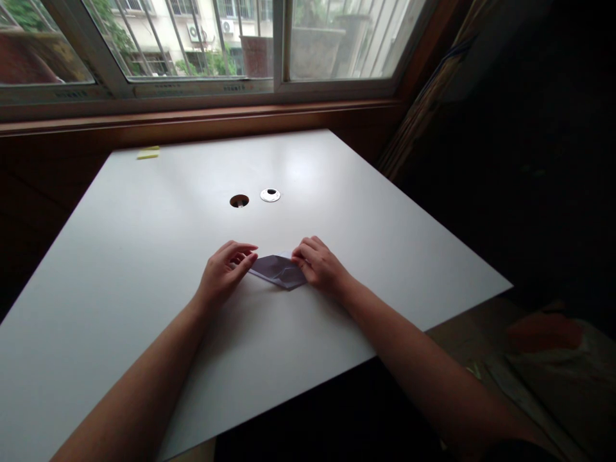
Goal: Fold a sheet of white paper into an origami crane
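A folded piece of purple-grey paper with pointed ends and visible creases is held just over the white table. At its right end, my right hand pinches the paper between thumb and fingers, covering that corner. My left hand is beside the left tip, its thumb at the paper's edge. A gap shows between that thumb and the index finger, and the other fingers are curled loosely.
Beyond the paper, the white table has a round hole and a silver ring-shaped cover beside it. Yellow sticky notes lie near the far left edge. A barred window stands behind the table.
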### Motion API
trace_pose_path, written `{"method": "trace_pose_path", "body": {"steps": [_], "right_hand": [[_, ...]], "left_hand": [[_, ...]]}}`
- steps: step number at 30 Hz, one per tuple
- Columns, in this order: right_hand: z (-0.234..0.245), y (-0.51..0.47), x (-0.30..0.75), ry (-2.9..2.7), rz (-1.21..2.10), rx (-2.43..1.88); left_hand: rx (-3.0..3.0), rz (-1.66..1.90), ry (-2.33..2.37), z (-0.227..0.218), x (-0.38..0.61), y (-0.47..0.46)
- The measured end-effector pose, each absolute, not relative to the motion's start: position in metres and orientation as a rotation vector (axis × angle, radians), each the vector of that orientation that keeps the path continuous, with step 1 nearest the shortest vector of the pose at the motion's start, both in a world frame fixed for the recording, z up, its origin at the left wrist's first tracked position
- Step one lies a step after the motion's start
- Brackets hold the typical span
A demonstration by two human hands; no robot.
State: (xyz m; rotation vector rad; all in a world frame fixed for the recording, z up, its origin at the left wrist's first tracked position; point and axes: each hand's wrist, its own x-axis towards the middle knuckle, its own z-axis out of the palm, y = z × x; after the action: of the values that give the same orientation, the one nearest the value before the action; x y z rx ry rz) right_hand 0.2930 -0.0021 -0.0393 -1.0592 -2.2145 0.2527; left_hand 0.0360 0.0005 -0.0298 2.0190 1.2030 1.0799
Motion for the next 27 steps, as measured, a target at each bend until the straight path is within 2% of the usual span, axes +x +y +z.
{"method": "trace_pose_path", "body": {"steps": [5, 10, 15, 27], "right_hand": [[-0.038, -0.002, 0.289, -2.239, 0.269, -1.066], [-0.039, 0.001, 0.288, -2.256, 0.288, -1.043], [-0.04, 0.001, 0.288, -2.227, 0.412, -1.011], [-0.04, 0.0, 0.306, -2.194, 0.466, -0.973]], "left_hand": [[2.508, 1.178, 1.24, -0.03, 0.04, -0.003], [2.855, 0.92, 0.867, -0.025, 0.047, -0.009], [2.925, 0.701, 0.77, -0.032, 0.048, -0.006], [2.912, 0.78, 0.932, -0.039, 0.04, 0.001]]}}
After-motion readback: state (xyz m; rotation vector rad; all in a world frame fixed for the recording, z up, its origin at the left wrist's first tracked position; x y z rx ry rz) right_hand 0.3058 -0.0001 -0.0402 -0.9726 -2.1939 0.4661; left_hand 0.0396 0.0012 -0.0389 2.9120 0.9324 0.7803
